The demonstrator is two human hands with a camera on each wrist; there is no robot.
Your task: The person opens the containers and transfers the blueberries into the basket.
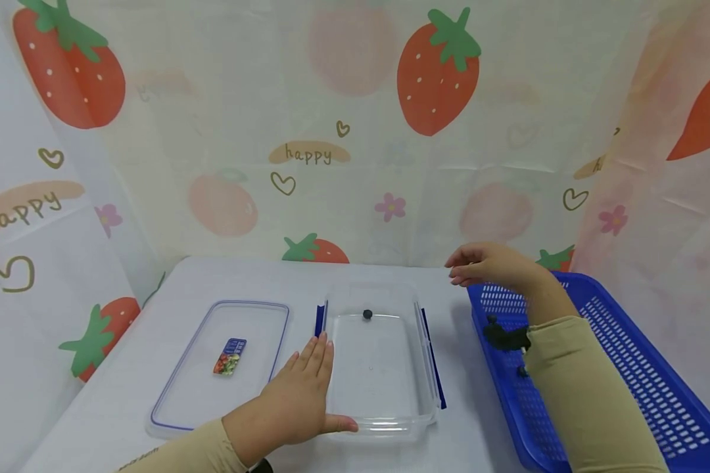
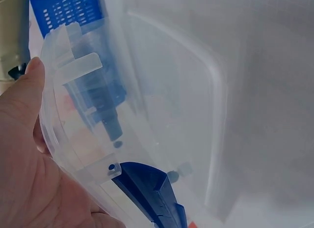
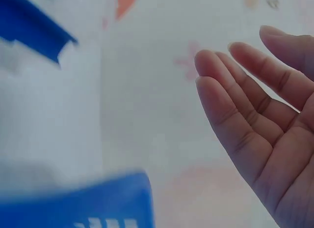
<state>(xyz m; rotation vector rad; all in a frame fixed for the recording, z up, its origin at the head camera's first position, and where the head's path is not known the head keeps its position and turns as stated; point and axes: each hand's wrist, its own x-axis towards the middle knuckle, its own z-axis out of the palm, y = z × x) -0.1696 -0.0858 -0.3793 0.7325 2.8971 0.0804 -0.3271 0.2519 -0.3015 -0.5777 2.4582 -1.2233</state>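
My left hand (image 1: 300, 401) lies along the near left side of a clear plastic container (image 1: 384, 430), fingers straight and thumb at its front rim. In the left wrist view the palm and thumb are right at the container's wall, near a blue side clip (image 2: 149, 191). Inside the container, toward its far end, is a small dark round piece (image 1: 367, 315). My right hand (image 1: 497, 266) hangs in the air over the far left corner of a blue basket (image 1: 674, 401). Its fingers are loosely bent with nothing between them, as the right wrist view shows.
Left of the container lies a clear lid (image 1: 183, 394) with a blue-edged rim and a colourful label (image 1: 230, 357). Dark pieces (image 1: 505, 335) sit in the basket, partly hidden by the right sleeve. A printed strawberry curtain (image 1: 367, 217) stands behind the white table (image 1: 112, 407).
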